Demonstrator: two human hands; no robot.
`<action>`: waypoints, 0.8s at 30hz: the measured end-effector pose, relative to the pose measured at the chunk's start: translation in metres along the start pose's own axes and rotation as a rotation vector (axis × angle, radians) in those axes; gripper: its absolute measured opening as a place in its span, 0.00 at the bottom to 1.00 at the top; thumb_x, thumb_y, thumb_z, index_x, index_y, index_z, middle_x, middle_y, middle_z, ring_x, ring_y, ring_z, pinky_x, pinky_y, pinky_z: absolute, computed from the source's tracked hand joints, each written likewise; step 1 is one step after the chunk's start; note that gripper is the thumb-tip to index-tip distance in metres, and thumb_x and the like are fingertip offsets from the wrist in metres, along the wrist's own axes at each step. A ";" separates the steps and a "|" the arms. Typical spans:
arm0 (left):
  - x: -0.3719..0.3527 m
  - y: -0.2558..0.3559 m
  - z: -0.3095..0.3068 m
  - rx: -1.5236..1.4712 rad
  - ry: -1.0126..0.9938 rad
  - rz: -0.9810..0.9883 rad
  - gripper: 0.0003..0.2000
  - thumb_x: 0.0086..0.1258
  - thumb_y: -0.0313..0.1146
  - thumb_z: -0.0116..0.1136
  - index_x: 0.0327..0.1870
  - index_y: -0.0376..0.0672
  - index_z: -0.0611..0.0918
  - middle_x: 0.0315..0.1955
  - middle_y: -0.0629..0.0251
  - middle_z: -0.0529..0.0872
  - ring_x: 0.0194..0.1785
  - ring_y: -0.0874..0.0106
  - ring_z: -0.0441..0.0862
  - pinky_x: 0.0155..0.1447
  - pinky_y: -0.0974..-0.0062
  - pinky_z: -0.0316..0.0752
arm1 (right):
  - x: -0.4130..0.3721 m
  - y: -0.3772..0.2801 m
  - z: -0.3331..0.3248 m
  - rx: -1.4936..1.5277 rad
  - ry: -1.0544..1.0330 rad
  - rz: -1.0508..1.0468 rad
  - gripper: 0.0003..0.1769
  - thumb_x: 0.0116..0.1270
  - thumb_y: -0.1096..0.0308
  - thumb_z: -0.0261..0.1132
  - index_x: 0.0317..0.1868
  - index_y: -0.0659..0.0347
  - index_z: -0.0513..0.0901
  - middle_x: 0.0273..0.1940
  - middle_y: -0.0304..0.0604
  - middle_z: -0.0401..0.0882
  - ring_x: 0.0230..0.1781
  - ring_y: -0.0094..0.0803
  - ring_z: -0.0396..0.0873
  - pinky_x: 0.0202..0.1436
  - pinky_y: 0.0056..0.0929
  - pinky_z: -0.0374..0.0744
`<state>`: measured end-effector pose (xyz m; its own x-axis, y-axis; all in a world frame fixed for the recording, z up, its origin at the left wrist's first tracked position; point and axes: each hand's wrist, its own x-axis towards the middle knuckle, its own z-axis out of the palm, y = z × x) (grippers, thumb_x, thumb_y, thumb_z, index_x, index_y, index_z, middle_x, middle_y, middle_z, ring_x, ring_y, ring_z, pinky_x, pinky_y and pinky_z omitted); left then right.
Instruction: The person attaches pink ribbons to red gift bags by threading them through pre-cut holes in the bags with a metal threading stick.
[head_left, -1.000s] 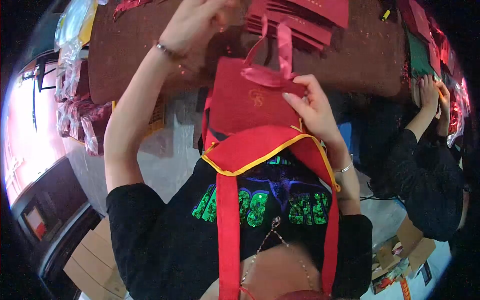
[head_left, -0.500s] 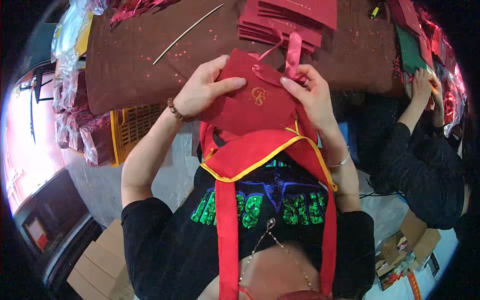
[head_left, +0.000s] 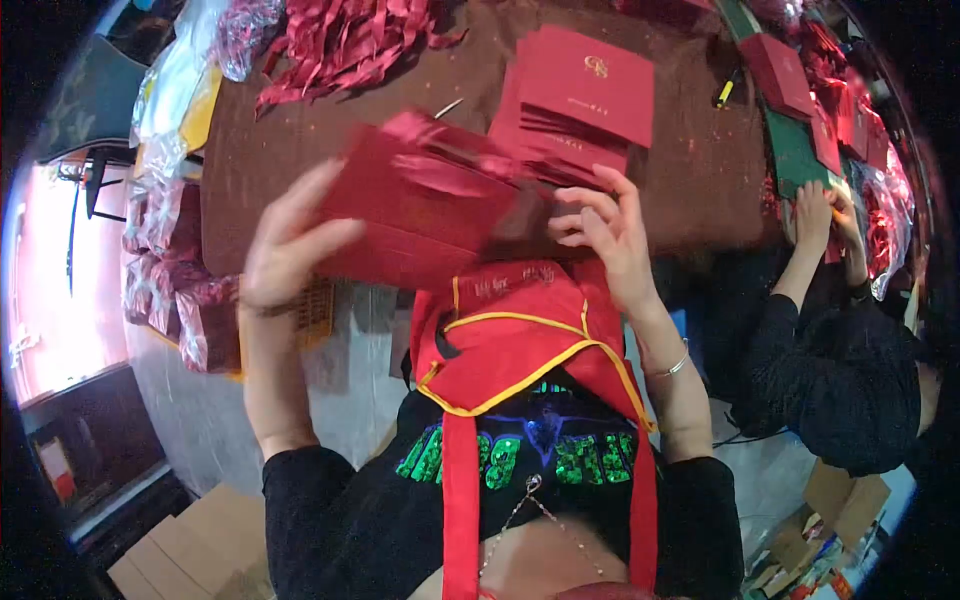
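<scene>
The red pouch (head_left: 430,205) has swung up from the chest to over the table's (head_left: 690,180) near edge. It is now motion-blurred and its gold logo is unreadable. The left hand (head_left: 285,240) clasps its left end, thumb in front and fingers loosely spread. The right hand (head_left: 605,230) curls its fingertips at the right end. Blur hides whether it pinches.

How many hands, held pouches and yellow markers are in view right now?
left hand and right hand: 2
co-worker's hands: 2
red pouch, held up: 1
yellow marker: 1
Total: 6
</scene>
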<state>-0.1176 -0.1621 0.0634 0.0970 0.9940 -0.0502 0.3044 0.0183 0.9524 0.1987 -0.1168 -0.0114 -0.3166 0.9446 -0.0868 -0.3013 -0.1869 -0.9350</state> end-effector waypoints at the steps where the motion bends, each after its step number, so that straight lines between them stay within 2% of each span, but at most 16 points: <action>1: -0.007 0.010 -0.014 -0.150 0.127 0.009 0.28 0.58 0.22 0.59 0.62 0.29 0.66 0.60 0.59 0.70 0.62 0.71 0.67 0.66 0.74 0.59 | 0.003 -0.003 -0.001 -0.065 0.110 -0.025 0.22 0.65 0.69 0.61 0.58 0.60 0.65 0.48 0.44 0.76 0.34 0.23 0.77 0.37 0.19 0.75; 3: -0.017 0.025 -0.048 0.092 0.430 0.029 0.27 0.60 0.20 0.55 0.63 0.31 0.66 0.58 0.59 0.72 0.61 0.71 0.69 0.64 0.73 0.62 | 0.009 -0.011 -0.007 -0.169 0.139 -0.087 0.19 0.65 0.69 0.60 0.55 0.61 0.68 0.45 0.42 0.77 0.31 0.21 0.76 0.34 0.18 0.73; 5: -0.017 0.024 -0.078 0.566 0.512 0.016 0.25 0.62 0.21 0.52 0.63 0.36 0.68 0.54 0.54 0.76 0.56 0.68 0.74 0.60 0.72 0.67 | 0.016 -0.025 -0.012 -0.267 0.181 -0.146 0.09 0.65 0.71 0.60 0.45 0.61 0.75 0.36 0.37 0.79 0.26 0.17 0.73 0.30 0.14 0.69; 6: -0.014 0.023 -0.085 0.834 0.568 0.036 0.24 0.62 0.22 0.51 0.62 0.37 0.68 0.51 0.50 0.78 0.54 0.65 0.76 0.58 0.70 0.69 | 0.021 -0.032 -0.017 -0.326 0.199 -0.152 0.08 0.64 0.72 0.61 0.44 0.61 0.76 0.34 0.36 0.79 0.28 0.17 0.74 0.30 0.14 0.69; 8: 0.005 0.017 -0.081 1.404 0.578 -0.141 0.21 0.63 0.24 0.48 0.59 0.37 0.69 0.44 0.44 0.79 0.48 0.55 0.79 0.50 0.63 0.74 | 0.035 -0.044 -0.025 -0.415 0.266 -0.268 0.09 0.63 0.71 0.62 0.44 0.61 0.77 0.34 0.35 0.79 0.34 0.19 0.77 0.30 0.15 0.70; 10: 0.031 -0.024 -0.094 1.534 0.495 -0.193 0.16 0.63 0.25 0.44 0.53 0.38 0.68 0.39 0.44 0.80 0.39 0.48 0.80 0.40 0.55 0.75 | 0.052 -0.056 -0.036 -0.517 0.318 -0.299 0.10 0.64 0.69 0.62 0.44 0.62 0.78 0.36 0.35 0.79 0.36 0.18 0.76 0.35 0.17 0.71; 12: 0.053 -0.061 -0.097 1.518 0.457 -0.174 0.12 0.65 0.26 0.41 0.50 0.38 0.67 0.35 0.48 0.81 0.34 0.49 0.81 0.36 0.53 0.76 | 0.072 -0.061 -0.051 -0.608 0.247 -0.408 0.11 0.63 0.68 0.62 0.44 0.62 0.78 0.37 0.35 0.79 0.36 0.18 0.75 0.39 0.17 0.71; 14: 0.071 -0.065 -0.080 1.550 0.357 -0.204 0.11 0.67 0.29 0.40 0.49 0.38 0.69 0.33 0.48 0.82 0.34 0.53 0.83 0.35 0.54 0.77 | 0.094 -0.069 -0.060 -0.696 0.203 -0.377 0.12 0.63 0.68 0.63 0.46 0.63 0.78 0.38 0.35 0.79 0.37 0.18 0.75 0.41 0.17 0.71; 16: 0.090 -0.081 -0.065 1.600 0.183 -0.417 0.13 0.69 0.32 0.39 0.49 0.35 0.71 0.33 0.50 0.82 0.35 0.57 0.84 0.36 0.58 0.78 | 0.111 -0.074 -0.066 -0.786 0.158 -0.344 0.13 0.63 0.68 0.63 0.47 0.63 0.78 0.39 0.35 0.79 0.38 0.19 0.74 0.42 0.17 0.72; 18: 0.095 -0.108 -0.054 1.663 0.167 -0.476 0.16 0.69 0.32 0.38 0.51 0.34 0.72 0.36 0.46 0.82 0.37 0.57 0.84 0.38 0.60 0.79 | 0.128 -0.078 -0.071 -0.970 0.128 -0.277 0.16 0.63 0.66 0.64 0.50 0.62 0.77 0.41 0.35 0.78 0.40 0.18 0.74 0.46 0.18 0.72; 19: 0.097 -0.112 -0.058 1.603 0.167 -0.487 0.17 0.68 0.32 0.39 0.54 0.32 0.72 0.36 0.44 0.82 0.38 0.55 0.83 0.39 0.60 0.79 | 0.142 -0.073 -0.085 -1.075 0.086 -0.382 0.19 0.62 0.65 0.65 0.51 0.64 0.77 0.45 0.38 0.77 0.45 0.22 0.74 0.52 0.20 0.71; 20: 0.097 -0.109 -0.062 1.608 0.171 -0.494 0.17 0.68 0.32 0.39 0.54 0.32 0.72 0.36 0.44 0.82 0.38 0.55 0.83 0.39 0.60 0.79 | 0.147 -0.073 -0.086 -1.068 0.080 -0.385 0.19 0.62 0.65 0.65 0.51 0.64 0.77 0.45 0.38 0.77 0.45 0.22 0.74 0.52 0.20 0.71; 22: 0.094 -0.104 -0.071 1.565 0.049 -0.482 0.16 0.68 0.33 0.41 0.50 0.32 0.73 0.36 0.46 0.83 0.38 0.54 0.83 0.39 0.60 0.79 | 0.153 -0.072 -0.086 -1.159 -0.024 -0.398 0.27 0.60 0.58 0.66 0.55 0.66 0.74 0.49 0.46 0.76 0.50 0.31 0.73 0.59 0.27 0.68; 23: 0.100 -0.115 -0.075 1.556 0.184 -0.551 0.14 0.66 0.35 0.44 0.46 0.37 0.74 0.34 0.53 0.83 0.37 0.54 0.83 0.38 0.59 0.79 | 0.155 -0.072 -0.083 -1.159 -0.028 -0.396 0.27 0.60 0.58 0.66 0.55 0.66 0.74 0.49 0.46 0.76 0.50 0.31 0.73 0.59 0.27 0.68; 24: 0.106 -0.096 -0.067 1.555 0.182 -0.552 0.14 0.66 0.35 0.44 0.46 0.37 0.74 0.34 0.53 0.83 0.37 0.54 0.83 0.38 0.59 0.79 | 0.158 -0.072 -0.078 -1.337 -0.046 -0.387 0.33 0.57 0.54 0.67 0.58 0.67 0.71 0.52 0.50 0.73 0.54 0.36 0.70 0.61 0.31 0.67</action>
<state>-0.1998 -0.0510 -0.0137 -0.4079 0.9054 -0.1175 0.8663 0.3432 -0.3630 0.2402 0.0673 0.0156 -0.4483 0.8620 0.2364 0.6946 0.5024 -0.5149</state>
